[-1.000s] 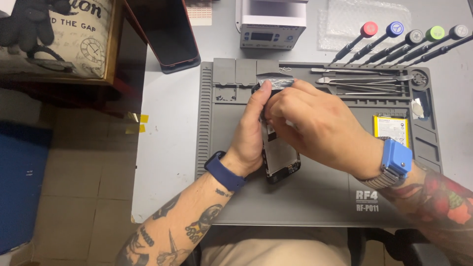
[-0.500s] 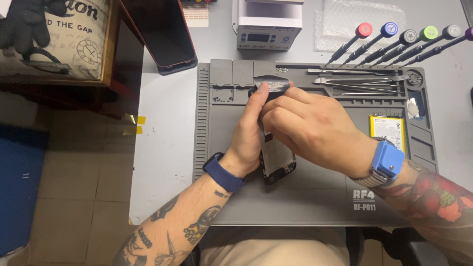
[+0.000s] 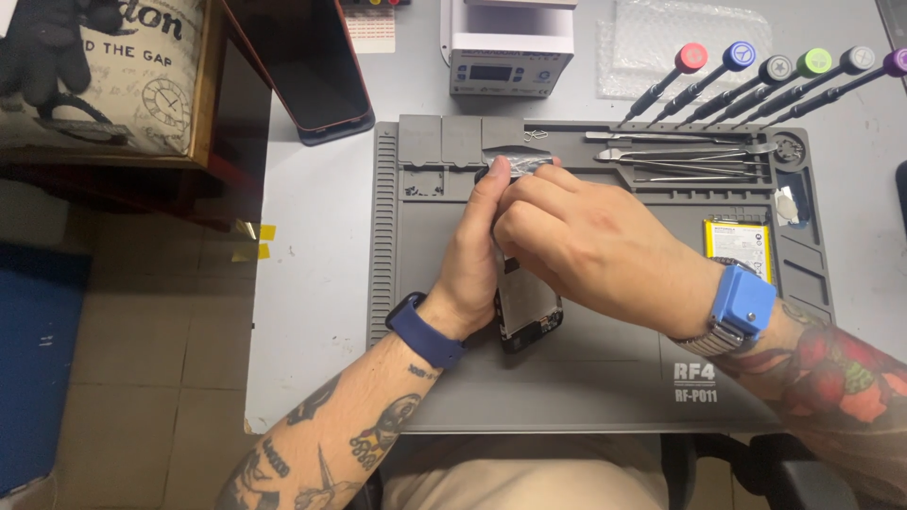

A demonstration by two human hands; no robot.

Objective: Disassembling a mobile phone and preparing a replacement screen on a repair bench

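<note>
**Inspector:** State of the hands?

**Assessor:** The left hand [image 3: 477, 260] lies along the left edge of an opened smartphone [image 3: 527, 307], fingers closed on it and thumb up at its top end. The right hand [image 3: 586, 241] covers the upper half of the phone from the right, fingers curled narrow and pressed together with the left thumb at the top edge. Whether the right fingers pinch a part there, I cannot tell; they hide it.

**Inspector:** Position of the phone?

**Assessor:** It lies on the grey repair mat [image 3: 605, 378], left of the mat's centre, long axis running away from the person. Only its lower end shows, with dark internals exposed.

**Inspector:** Surroundings, relative to the mat?

**Assessor:** On the mat's right side lies a yellow battery [image 3: 735, 244]. Along its upper right tray lie tweezers and metal pry tools [image 3: 680, 156]. Just beyond the mat's upper right corner stands a row of precision screwdrivers [image 3: 756, 80] with coloured caps. Beyond the upper edge sits a white heating station [image 3: 510, 57]. Off the upper left corner lies a dark smartphone [image 3: 316, 66], screen up. The mat rests on a grey table [image 3: 312, 283].
</note>
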